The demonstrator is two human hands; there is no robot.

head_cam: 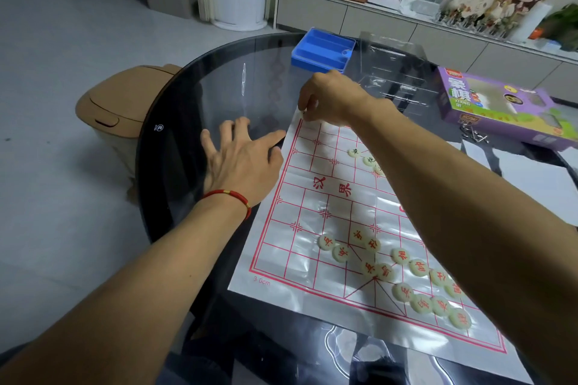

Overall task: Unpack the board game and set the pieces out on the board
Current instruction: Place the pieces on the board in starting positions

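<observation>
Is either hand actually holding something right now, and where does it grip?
The right hand seems to pinch a small pale piece in its fingertips over the board's far corner; it is mostly hidden. The left hand holds nothing, fingers spread on the table.

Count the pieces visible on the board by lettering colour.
Red-lettered pieces: 14
Dark-lettered pieces: 3 (one partly hidden)
Total: 17 visible
</observation>
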